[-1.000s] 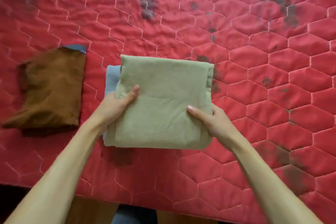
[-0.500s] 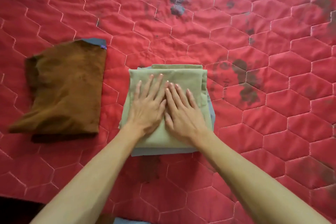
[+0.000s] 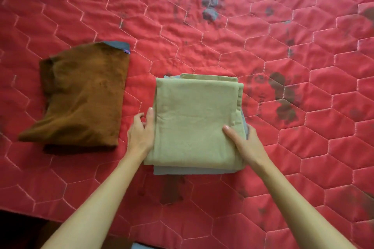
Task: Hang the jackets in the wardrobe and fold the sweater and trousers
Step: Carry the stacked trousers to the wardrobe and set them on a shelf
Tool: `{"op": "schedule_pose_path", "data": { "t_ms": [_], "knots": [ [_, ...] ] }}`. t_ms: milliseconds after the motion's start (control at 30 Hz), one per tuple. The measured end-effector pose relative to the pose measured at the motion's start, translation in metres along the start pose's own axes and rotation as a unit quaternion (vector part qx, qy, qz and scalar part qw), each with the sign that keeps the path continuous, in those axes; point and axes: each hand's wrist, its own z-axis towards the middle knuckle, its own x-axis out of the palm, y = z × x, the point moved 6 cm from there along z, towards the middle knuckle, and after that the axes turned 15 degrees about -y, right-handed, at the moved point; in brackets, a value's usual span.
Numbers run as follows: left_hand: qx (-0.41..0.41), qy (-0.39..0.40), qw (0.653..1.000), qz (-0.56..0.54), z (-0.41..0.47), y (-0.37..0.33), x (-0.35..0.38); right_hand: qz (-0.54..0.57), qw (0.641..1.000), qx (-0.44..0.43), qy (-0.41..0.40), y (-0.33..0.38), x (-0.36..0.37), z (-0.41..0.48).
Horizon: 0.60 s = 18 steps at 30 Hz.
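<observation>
Folded olive-green trousers (image 3: 194,121) lie in the middle of the red quilt on top of a folded pale blue garment (image 3: 182,171), whose edges show at the bottom and right. My left hand (image 3: 141,131) grips the stack's left edge, thumb on the green cloth. On the stack's right edge sits my right hand (image 3: 244,143), thumb on top and fingers tucked under the side. A folded brown sweater (image 3: 81,99) lies flat to the left, with a blue piece peeking from under its top corner.
The red quilted bedcover (image 3: 283,66) with hexagon stitching and dark stains spreads all around. Its near edge (image 3: 60,222) runs along the bottom left, with dark floor beyond.
Both hands pressed flat on top of the green trousers half a second ago. They have slid apart to the stack's left and right edges and now grip the sides.
</observation>
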Motion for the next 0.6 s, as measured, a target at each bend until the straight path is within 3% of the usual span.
{"op": "schedule_pose_path", "data": {
  "t_ms": [67,133,200,233,300,367,433,500,600],
  "knots": [
    [0.135,-0.104,0.983,0.068,0.019,0.006,-0.027,0.015,1.0,-0.005,0.008,0.002,-0.001,0.002],
    [0.25,-0.152,0.941,0.171,0.035,0.013,-0.045,0.036,0.998,0.003,0.054,0.008,0.003,0.001],
    [0.305,-0.165,0.911,0.222,0.043,0.018,-0.054,0.065,0.991,0.043,0.109,0.016,0.01,-0.006],
    [0.3,-0.157,0.917,0.212,0.042,0.016,-0.055,0.076,0.987,0.072,0.125,0.019,0.011,-0.009],
    [0.204,-0.077,0.968,0.124,0.039,0.014,-0.045,0.079,0.977,0.118,0.161,0.025,0.012,-0.016],
    [0.054,0.087,0.994,0.029,0.028,0.017,-0.013,0.071,0.968,0.14,0.195,0.034,0.015,-0.024],
    [-0.052,0.206,0.974,-0.073,0.015,0.014,0.01,0.08,0.96,0.166,0.212,0.037,0.02,-0.029],
    [-0.139,0.299,0.927,-0.18,0.014,0.009,0.018,0.099,0.954,0.197,0.206,0.032,0.026,-0.037],
    [-0.196,0.428,0.865,-0.172,0.014,0.002,0.009,0.147,0.947,0.221,0.183,0.021,0.036,-0.047]
  ]
}}
